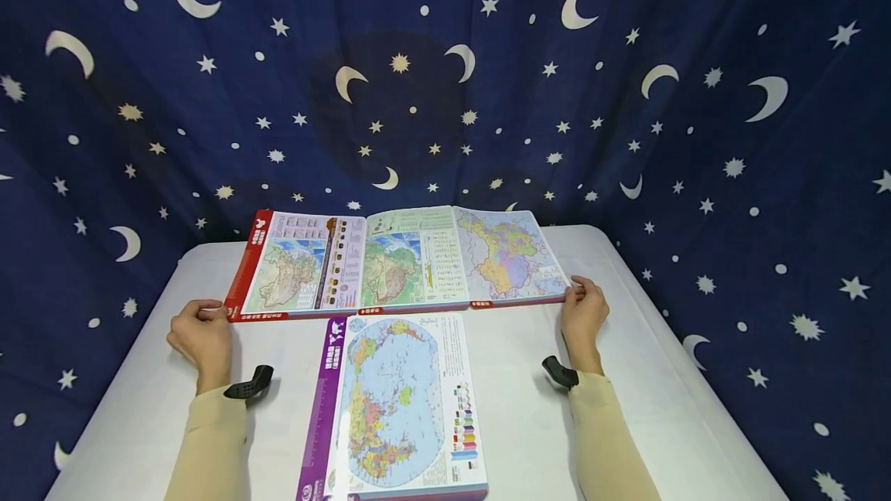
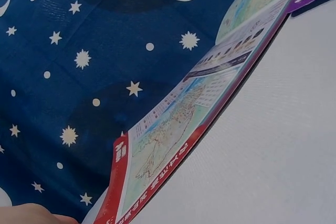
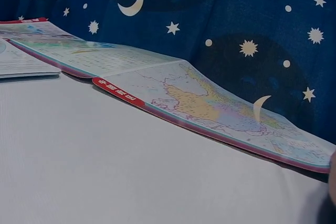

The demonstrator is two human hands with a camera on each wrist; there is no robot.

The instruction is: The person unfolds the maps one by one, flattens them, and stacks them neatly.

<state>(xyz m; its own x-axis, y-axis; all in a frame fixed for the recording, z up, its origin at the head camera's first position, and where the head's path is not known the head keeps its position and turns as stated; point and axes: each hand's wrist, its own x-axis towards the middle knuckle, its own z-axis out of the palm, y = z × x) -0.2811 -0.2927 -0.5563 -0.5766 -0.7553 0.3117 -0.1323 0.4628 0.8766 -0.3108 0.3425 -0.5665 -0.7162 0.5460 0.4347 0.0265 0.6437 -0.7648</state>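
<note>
A red-edged fold-out map [image 1: 414, 269] lies spread in three panels across the far part of the table. My left hand [image 1: 202, 337] pinches its near left corner, beside the red strip. At the near right corner, the thumb and fingers of my right hand [image 1: 585, 319] hold the map's edge. The left wrist view shows the red corner of the map [image 2: 157, 150] next to a bit of the left hand [image 2: 29, 214]. In the right wrist view the right panel [image 3: 210, 103] slopes toward the right hand [image 3: 333, 182], which is mostly cut off.
Nearer to me, between my forearms, a folded map with a purple strip [image 1: 397, 408] shows a world map. A white cloth covers the table [image 1: 522, 377]. Behind it hangs a dark blue curtain [image 1: 418, 83] with moons and stars. Each wrist wears a black device [image 1: 250, 383].
</note>
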